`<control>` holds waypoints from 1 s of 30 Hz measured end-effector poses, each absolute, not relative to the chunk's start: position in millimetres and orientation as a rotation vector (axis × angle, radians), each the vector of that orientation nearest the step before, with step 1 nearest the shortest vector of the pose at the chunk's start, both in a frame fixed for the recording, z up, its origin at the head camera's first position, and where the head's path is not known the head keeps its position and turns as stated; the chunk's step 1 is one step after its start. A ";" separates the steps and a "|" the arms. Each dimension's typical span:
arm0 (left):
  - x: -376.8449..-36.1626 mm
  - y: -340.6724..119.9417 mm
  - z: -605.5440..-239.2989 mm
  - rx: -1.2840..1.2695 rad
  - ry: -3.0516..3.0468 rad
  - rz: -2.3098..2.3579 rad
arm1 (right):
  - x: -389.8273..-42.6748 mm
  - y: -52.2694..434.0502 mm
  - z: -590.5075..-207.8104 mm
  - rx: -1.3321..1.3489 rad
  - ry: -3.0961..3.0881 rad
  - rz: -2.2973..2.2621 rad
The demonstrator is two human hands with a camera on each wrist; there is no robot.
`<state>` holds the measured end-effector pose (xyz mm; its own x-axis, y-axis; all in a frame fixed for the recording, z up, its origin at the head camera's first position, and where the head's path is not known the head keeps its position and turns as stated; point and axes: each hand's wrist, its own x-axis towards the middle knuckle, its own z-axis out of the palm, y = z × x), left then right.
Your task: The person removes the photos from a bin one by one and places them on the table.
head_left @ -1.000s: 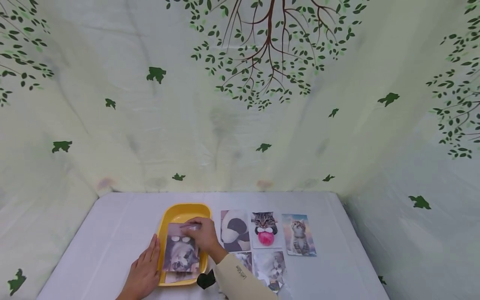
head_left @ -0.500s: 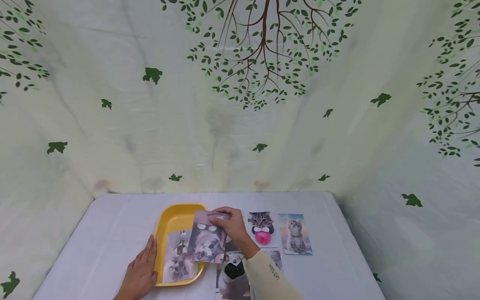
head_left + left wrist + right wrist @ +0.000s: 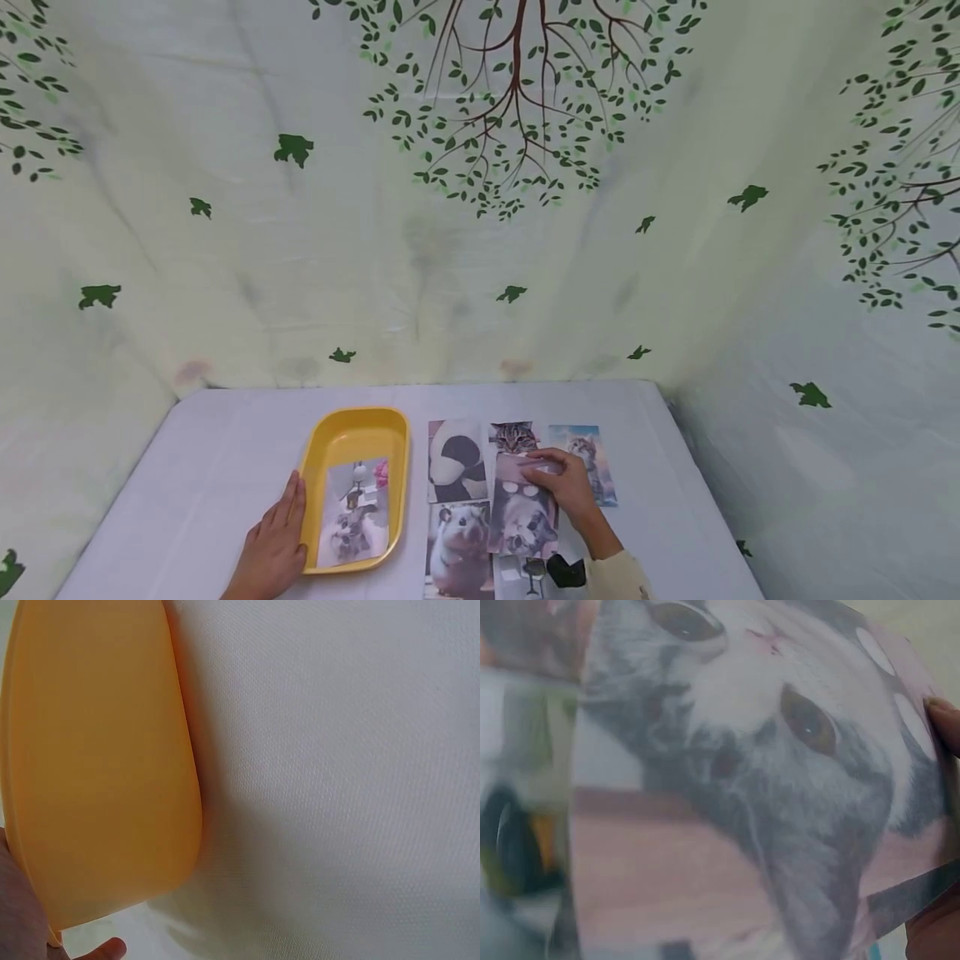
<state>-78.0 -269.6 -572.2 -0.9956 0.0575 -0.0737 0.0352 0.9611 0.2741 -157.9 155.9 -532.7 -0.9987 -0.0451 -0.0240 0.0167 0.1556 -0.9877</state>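
Observation:
My right hand [image 3: 566, 487] pinches the top edge of a photo card [image 3: 522, 517] showing an upside-down grey-and-white cat. In the right wrist view this cat card [image 3: 780, 765] fills most of the picture, with fingertips [image 3: 946, 724] at its right edge. The held card covers part of a tabby cat card [image 3: 513, 437]. My left hand [image 3: 272, 537] lies with straight fingers along the left rim of a yellow tray [image 3: 360, 423]. Inside the tray lies another cat photo card [image 3: 351, 517]. The left wrist view shows the tray's outer wall [image 3: 105, 765], with the hand at lower left.
Around the right hand lie a black-and-white picture card [image 3: 456, 462], a hamster card [image 3: 459, 550], a kitten card [image 3: 600, 479] and a partly covered card [image 3: 517, 577]. A black heart-shaped object [image 3: 566, 572] is by the right wrist. The white table [image 3: 225, 442] meets leaf-patterned sheeting behind.
My right hand has lifted the cat card out of the tray and carried it right, over the laid-out cards. Another card in the tray is now uncovered. My left hand stays at the tray's rim.

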 end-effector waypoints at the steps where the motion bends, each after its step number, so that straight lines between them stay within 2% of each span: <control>1: -77.8 -269.7 -572.2 0.067 3.026 0.418 | -156.9 165.5 -539.4 0.007 2.362 -2.007; 7: -78.7 -270.1 -571.8 0.059 3.004 0.414 | -149.1 216.0 -571.8 0.191 2.392 -1.952; 17: -81.2 -269.5 -570.1 0.050 2.974 0.427 | -128.5 260.8 -588.6 0.407 2.446 -1.807; 22: -80.2 -269.5 -570.9 0.054 2.990 0.419 | -123.2 271.8 -592.2 0.388 2.454 -1.733; 30: -78.8 -269.4 -569.2 0.071 3.008 0.433 | -120.3 279.2 -603.8 0.185 2.539 -1.506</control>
<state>-78.8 -269.4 -569.2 -0.9937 0.0607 -0.0944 0.0317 0.9585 0.2833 -120.3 279.2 -603.8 -0.9755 0.0136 -0.2196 0.1992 0.4782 -0.8554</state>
